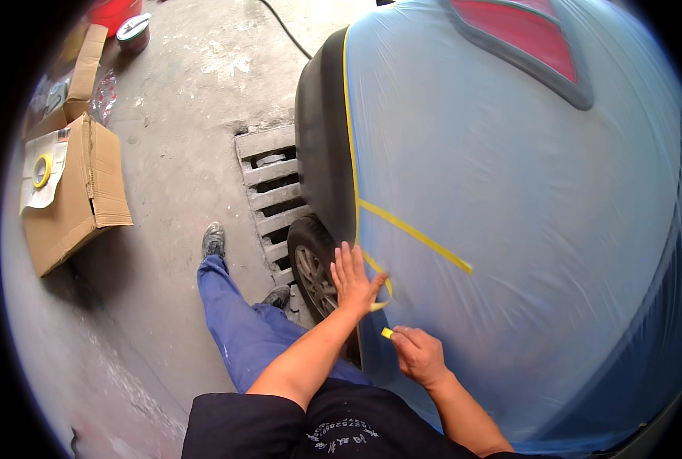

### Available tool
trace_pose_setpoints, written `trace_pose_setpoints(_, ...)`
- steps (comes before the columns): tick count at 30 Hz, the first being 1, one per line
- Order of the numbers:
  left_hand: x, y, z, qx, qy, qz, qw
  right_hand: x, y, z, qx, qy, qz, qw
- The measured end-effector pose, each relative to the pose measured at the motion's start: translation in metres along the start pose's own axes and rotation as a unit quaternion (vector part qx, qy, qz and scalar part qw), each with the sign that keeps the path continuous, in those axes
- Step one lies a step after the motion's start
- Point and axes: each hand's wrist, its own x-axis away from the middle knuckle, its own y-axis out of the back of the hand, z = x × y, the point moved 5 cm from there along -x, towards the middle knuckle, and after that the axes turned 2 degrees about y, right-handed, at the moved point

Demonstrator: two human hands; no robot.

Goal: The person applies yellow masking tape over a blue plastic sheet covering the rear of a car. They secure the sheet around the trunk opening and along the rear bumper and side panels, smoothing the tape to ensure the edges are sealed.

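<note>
My left hand (352,283) is open, fingers stretched, against the edge of the car by the wheel arch. Yellow masking tape (390,289) runs along that edge and curls out loose beside my thumb. In my right hand (419,353), closed fingers pinch a short yellow tape end (387,333). Translucent plastic film (524,183) covers the blue-looking car body. Its left border is taped along the black bumper (325,130). A separate strip of yellow tape (417,236) lies slantwise across the film.
The wheel (314,271) sits beside a slatted floor grate (268,183). At the left stands a cardboard box (104,176) with a yellow tape roll (42,170) on paper. Farther back are a tin (133,34), a red bucket (111,11) and a dark hose (286,29).
</note>
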Motion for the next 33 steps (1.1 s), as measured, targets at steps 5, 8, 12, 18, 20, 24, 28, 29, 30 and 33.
trace_pose_setpoints(5, 0.016, 0.005, -0.028, -0.083, -0.040, 0.015, 0.996, 0.044, -0.006, 0.009, -0.075, -0.050, 0.034, 0.995)
trace_pose_setpoints(8, 0.050, 0.006, -0.057, -0.046, -0.120, 0.083, 0.988, 0.077, -0.014, 0.001, -0.085, -0.095, 0.059, 0.990)
trace_pose_setpoints(12, 0.091, 0.010, -0.086, -0.013, -0.211, 0.140, 0.967, 0.094, -0.012, -0.006, -0.103, -0.127, 0.063, 0.985)
trace_pose_setpoints(18, 0.120, 0.032, -0.098, 0.018, -0.359, 0.223, 0.906, 0.115, -0.035, -0.022, -0.123, -0.207, 0.122, 0.963)
trace_pose_setpoints(20, 0.127, 0.041, -0.100, 0.035, -0.425, 0.275, 0.862, 0.106, -0.035, -0.021, -0.149, -0.200, 0.097, 0.963)
trace_pose_setpoints(24, 0.103, 0.087, -0.105, 0.162, -0.405, 0.231, 0.870, 0.089, -0.042, -0.021, -0.173, -0.198, 0.129, 0.956)
trace_pose_setpoints(28, 0.067, 0.121, -0.083, 0.132, -0.274, 0.245, 0.920, 0.048, -0.032, -0.014, -0.241, -0.297, 0.099, 0.919)
trace_pose_setpoints(29, 0.058, 0.130, -0.079, 0.137, -0.254, 0.249, 0.925, 0.036, -0.030, -0.014, -0.262, -0.331, 0.104, 0.901)
trace_pose_setpoints(30, 0.050, 0.139, -0.075, 0.142, -0.235, 0.251, 0.928, 0.021, -0.027, -0.013, -0.280, -0.365, 0.108, 0.881)
trace_pose_setpoints(33, 0.029, 0.153, -0.064, 0.187, -0.147, 0.301, 0.924, -0.015, -0.016, -0.006, -0.296, -0.348, 0.109, 0.883)
